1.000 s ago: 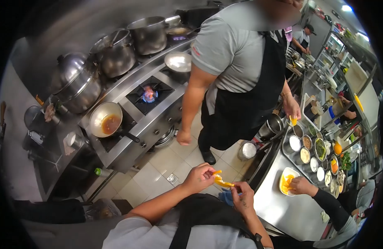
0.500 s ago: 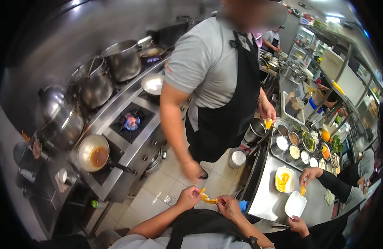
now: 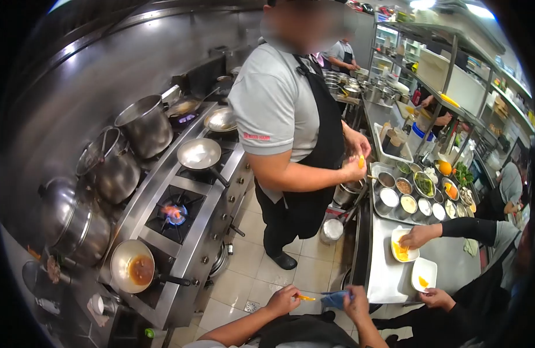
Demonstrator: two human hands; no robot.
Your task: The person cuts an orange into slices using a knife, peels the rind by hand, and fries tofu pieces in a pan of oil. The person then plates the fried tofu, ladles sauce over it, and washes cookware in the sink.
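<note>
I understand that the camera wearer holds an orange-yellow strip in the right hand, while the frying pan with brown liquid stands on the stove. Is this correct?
The hand is wrong: in the head view, the left hand holds the orange-yellow strip. The frying pan with brown liquid does stand on the stove.

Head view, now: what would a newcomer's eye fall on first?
Probably the standing co-worker, large in the upper middle. Then the bare flame at left, burning on the stove just beyond a pan of brown liquid. Low in the centre, the wearer's left hand pinches an orange strip.
</note>
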